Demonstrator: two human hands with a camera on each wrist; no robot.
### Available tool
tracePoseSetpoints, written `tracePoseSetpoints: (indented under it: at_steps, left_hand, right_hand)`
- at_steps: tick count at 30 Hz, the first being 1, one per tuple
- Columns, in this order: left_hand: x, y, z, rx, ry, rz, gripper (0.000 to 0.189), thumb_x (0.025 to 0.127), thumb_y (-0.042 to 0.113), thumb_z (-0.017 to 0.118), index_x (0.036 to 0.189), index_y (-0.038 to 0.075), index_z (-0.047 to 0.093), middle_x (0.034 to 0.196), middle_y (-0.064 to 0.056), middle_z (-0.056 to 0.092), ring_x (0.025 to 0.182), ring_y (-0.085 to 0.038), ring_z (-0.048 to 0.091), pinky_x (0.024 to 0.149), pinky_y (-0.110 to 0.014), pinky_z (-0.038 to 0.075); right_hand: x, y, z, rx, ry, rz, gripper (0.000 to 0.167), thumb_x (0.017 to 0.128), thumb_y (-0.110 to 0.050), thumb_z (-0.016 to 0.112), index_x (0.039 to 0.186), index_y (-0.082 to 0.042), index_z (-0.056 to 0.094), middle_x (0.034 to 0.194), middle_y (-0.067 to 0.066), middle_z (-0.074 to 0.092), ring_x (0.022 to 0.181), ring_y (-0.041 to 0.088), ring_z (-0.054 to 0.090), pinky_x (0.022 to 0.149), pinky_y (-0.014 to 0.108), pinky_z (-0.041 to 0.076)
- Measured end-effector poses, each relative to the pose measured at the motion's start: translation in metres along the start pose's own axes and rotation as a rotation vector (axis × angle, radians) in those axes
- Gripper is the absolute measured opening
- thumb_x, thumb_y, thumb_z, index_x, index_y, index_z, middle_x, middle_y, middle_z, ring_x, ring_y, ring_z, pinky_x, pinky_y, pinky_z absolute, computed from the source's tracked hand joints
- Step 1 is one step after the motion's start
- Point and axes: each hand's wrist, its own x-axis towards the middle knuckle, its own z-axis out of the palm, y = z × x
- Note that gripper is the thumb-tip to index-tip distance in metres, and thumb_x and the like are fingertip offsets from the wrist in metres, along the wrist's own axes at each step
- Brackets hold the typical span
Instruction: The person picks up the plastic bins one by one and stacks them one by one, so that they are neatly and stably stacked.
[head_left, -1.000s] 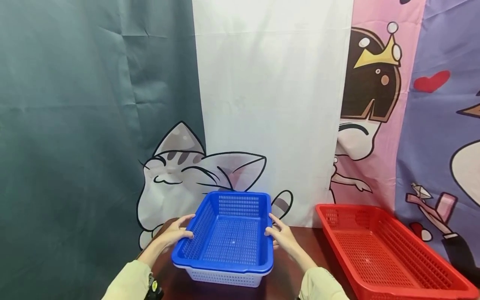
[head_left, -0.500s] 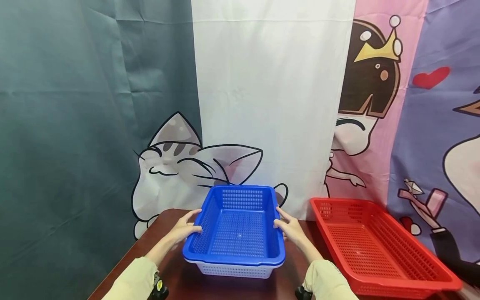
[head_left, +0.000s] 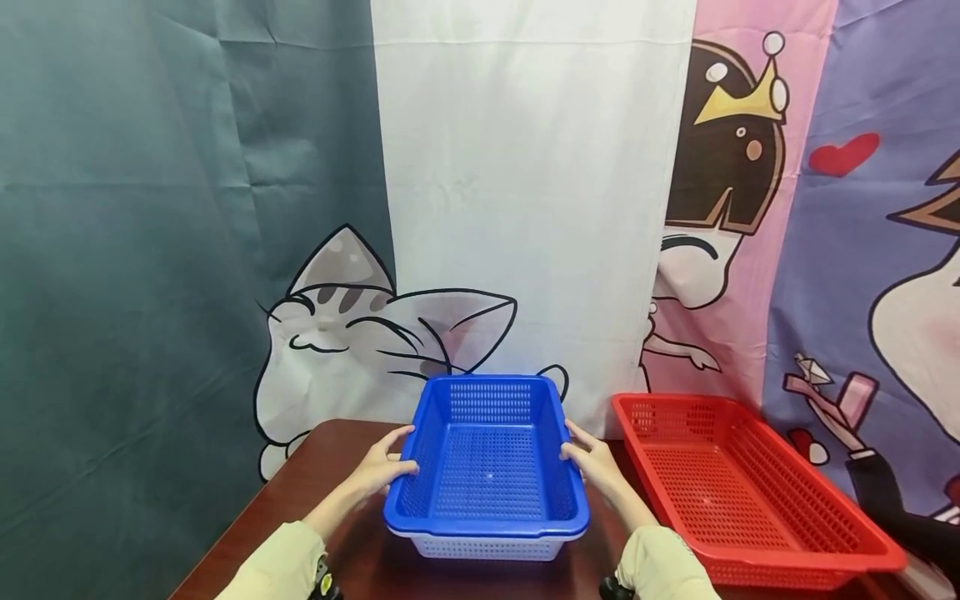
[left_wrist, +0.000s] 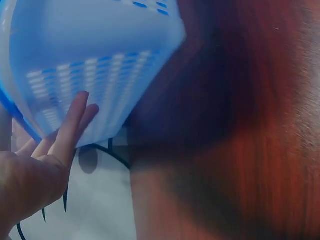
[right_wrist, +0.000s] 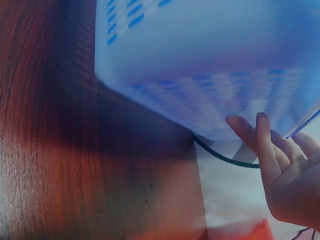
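Observation:
A blue plastic basket (head_left: 487,467) sits nested inside a white one (head_left: 487,548), whose lower front shows beneath the blue rim. My left hand (head_left: 382,468) grips the left rim, thumb over the top edge. On the opposite rim, my right hand (head_left: 595,460) holds in the same way. The left wrist view shows fingers (left_wrist: 75,120) under the rim, against the slotted side of the white basket (left_wrist: 95,40). From the right wrist, the other hand's fingers (right_wrist: 267,150) lie along the white basket's far-side wall (right_wrist: 200,45). Whether the base touches the table cannot be told.
A large red basket (head_left: 731,500) stands on the dark brown table (head_left: 300,492), just right of my right hand. Behind the table hangs a cartoon-printed curtain (head_left: 525,208). The table's left edge runs diagonally beyond my left arm.
Both hands have carried the nested baskets rightward, nearer the red basket, with their grip unchanged. The head view has also shifted, so the curtain and red basket appear farther left.

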Motion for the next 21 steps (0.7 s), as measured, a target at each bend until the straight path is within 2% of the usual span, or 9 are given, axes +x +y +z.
tracePoseSetpoints:
  at_steps: [4, 11, 15, 21]
  left_hand:
    - [0.000, 0.000, 0.006, 0.004, -0.042, 0.005, 0.078, 0.084, 0.004, 0.065, 0.151, 0.006, 0.026, 0.122, -0.039, 0.058, 0.090, -0.039, 0.072, 0.070, -0.055, 0.059]
    - [0.004, -0.001, 0.012, 0.009, -0.061, 0.015, 0.077, 0.084, 0.006, 0.066, 0.151, 0.005, 0.027, 0.120, -0.037, 0.060, 0.087, -0.038, 0.072, 0.068, -0.054, 0.059]
    - [0.007, -0.003, 0.013, 0.011, -0.087, 0.009, 0.078, 0.083, 0.005, 0.067, 0.151, 0.005, 0.027, 0.119, -0.037, 0.061, 0.085, -0.035, 0.072, 0.067, -0.053, 0.060]
    - [0.011, -0.004, 0.013, 0.001, -0.116, 0.009, 0.081, 0.081, 0.004, 0.067, 0.151, 0.004, 0.025, 0.119, -0.038, 0.061, 0.083, -0.036, 0.073, 0.065, -0.052, 0.060]
  right_hand:
    - [0.000, 0.004, -0.008, -0.056, 0.011, -0.006, 0.069, 0.080, -0.011, 0.061, 0.147, -0.009, 0.044, 0.133, 0.024, 0.059, 0.096, 0.024, 0.064, 0.074, 0.035, 0.057]
    - [-0.003, 0.009, -0.017, -0.088, 0.024, 0.004, 0.068, 0.081, -0.015, 0.062, 0.146, -0.010, 0.044, 0.136, 0.028, 0.055, 0.100, 0.029, 0.066, 0.079, 0.039, 0.059]
    - [-0.004, 0.014, -0.020, -0.075, 0.023, 0.025, 0.069, 0.080, -0.014, 0.063, 0.146, -0.011, 0.045, 0.132, 0.030, 0.056, 0.093, 0.028, 0.067, 0.075, 0.038, 0.059]
    - [-0.005, 0.023, -0.021, -0.005, 0.008, 0.072, 0.069, 0.080, -0.013, 0.063, 0.147, -0.015, 0.044, 0.120, 0.025, 0.063, 0.076, 0.020, 0.067, 0.061, 0.031, 0.057]
